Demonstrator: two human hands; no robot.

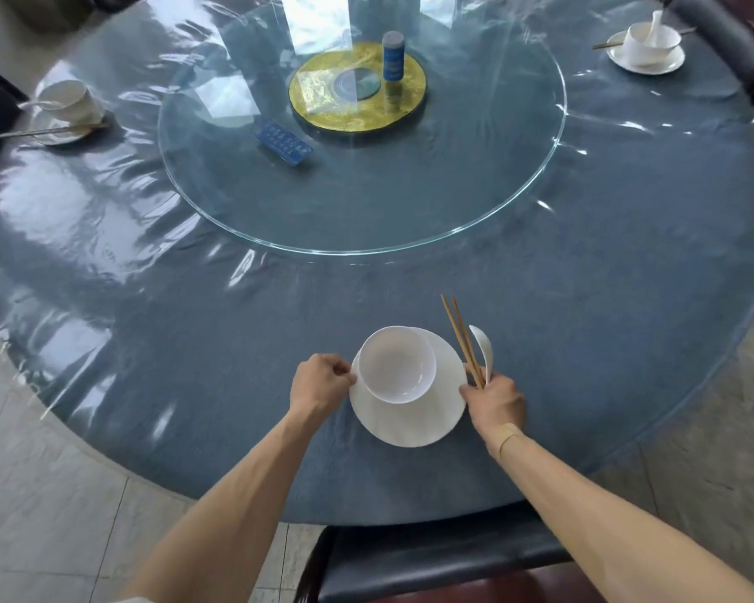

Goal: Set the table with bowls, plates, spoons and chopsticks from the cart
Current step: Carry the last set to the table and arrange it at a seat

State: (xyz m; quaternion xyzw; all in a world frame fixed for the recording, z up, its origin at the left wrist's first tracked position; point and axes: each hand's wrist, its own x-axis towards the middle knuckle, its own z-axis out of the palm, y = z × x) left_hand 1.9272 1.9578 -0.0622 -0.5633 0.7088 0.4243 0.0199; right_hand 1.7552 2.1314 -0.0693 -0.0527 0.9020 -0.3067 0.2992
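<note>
Head view. Round table under blue cloth and clear plastic sheet [192,363]. Near its closest edge lay a white round plate [410,424], with a white ceramic bowl [397,363] sitting on the plate's far-left part. Left hand [318,383] pinched the plate's left rim. Right hand [495,402] gripped a pair of brown wooden chopsticks [460,337] and a white ceramic spoon [484,348], both just right of the plate, its fingers touching the plate's right rim. Beyond the plate: glass turntable [410,228]; two finished settings far left [66,111] and far right [647,47].
</note>
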